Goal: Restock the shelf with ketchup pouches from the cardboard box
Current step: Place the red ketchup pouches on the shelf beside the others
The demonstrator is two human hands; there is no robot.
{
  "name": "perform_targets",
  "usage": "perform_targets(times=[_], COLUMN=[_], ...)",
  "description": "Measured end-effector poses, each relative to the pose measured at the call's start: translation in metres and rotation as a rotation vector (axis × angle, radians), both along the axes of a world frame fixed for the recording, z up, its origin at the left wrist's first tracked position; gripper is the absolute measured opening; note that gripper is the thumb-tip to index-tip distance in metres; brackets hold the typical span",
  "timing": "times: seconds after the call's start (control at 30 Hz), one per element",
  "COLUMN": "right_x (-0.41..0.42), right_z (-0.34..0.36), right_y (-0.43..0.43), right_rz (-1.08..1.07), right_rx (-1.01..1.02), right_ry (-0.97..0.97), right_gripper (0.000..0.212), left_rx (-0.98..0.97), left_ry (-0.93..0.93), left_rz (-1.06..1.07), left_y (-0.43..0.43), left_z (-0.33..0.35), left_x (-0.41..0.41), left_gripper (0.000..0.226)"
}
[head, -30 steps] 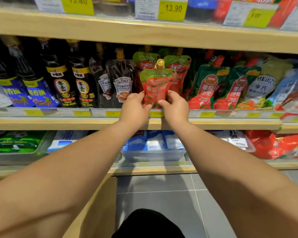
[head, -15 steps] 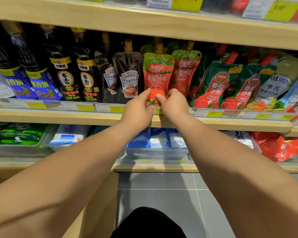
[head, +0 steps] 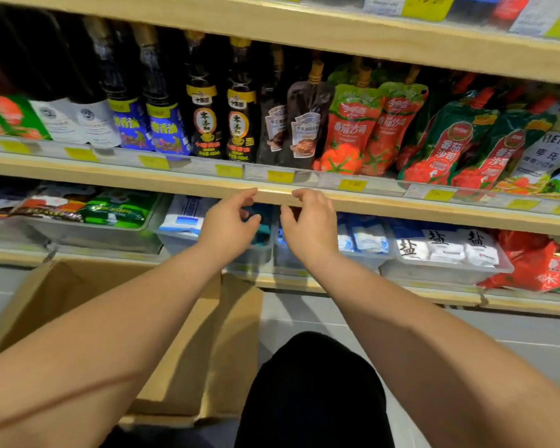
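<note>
A red ketchup pouch (head: 349, 130) with a green top and gold cap stands upright at the front of the wooden shelf (head: 175, 181), with a second like pouch (head: 392, 127) just right of it. My left hand (head: 228, 223) and my right hand (head: 311, 224) hang below the shelf's front edge, apart from the pouches, fingers loosely curled and holding nothing. The open cardboard box (head: 62, 295) sits on the floor at lower left, mostly hidden by my left forearm; its inside cannot be seen.
Dark sauce bottles (head: 240, 124) and brown Heinz pouches (head: 304, 127) stand left of the ketchup; green-red tomato pouches (head: 443, 147) lean on the right. Clear bins of salt bags (head: 443, 250) fill the lower shelf. My black-clad knee (head: 311, 383) is at bottom centre.
Both hands let go of the ketchup pouch, which now stands on the shelf, and dropped down below the shelf edge. The view tilted down, and the cardboard box came into sight.
</note>
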State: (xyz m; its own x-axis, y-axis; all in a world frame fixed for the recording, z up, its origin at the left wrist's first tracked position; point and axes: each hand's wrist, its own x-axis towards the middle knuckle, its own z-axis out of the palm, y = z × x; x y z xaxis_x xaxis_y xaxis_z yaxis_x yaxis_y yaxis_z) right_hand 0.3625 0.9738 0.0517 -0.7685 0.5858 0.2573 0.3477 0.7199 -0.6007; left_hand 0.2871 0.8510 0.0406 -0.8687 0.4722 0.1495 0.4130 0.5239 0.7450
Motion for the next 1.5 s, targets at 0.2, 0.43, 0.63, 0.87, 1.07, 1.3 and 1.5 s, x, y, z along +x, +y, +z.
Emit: perform_targets(times=[0.2, 0.43, 0.63, 0.87, 1.07, 1.3, 1.5], right_x=[-0.014, -0.037, -0.051, -0.068, -0.08, -0.086, -0.085], right_z=[-0.025, -0.078, -0.145, -0.236, -0.292, -0.325, -0.338], right_y=[-0.097, -0.207, -0.278, -0.336, -0.373, -0.394, -0.391], right_rz=[0.219, 0.311, 0.413, 0.449, 0.466, 0.356, 0.243], right_rx=[-0.087, -0.409, -0.584, -0.718, -0.88, -1.096, -1.215], right_ry=[-0.192, -0.451, -0.629, -0.769, -0.841, -0.903, -0.873], right_gripper=[0.034, 0.028, 0.029, 0.016, 0.015, 0.018, 0.028], left_rx=[-0.073, -0.254, -0.369, -0.554, -0.782, -0.817, -0.666], left_ry=[-0.092, -0.184, -0.343, -0.533, -0.692, -0.707, -0.945], left_rz=[0.128, 0.31, 0.414, 0.446, 0.423, 0.374, 0.356], left_y=[-0.114, -0.243, -0.319, -0.355, -0.355, -0.354, -0.354], left_z=[-0.025, -0.073, -0.142, -0.219, -0.256, -0.276, -0.279], left_x=[0.004, 0.003, 0.005, -0.029, -0.054, -0.061, -0.064], left_gripper=[0.049, 0.049, 0.041, 0.04, 0.037, 0.036, 0.036])
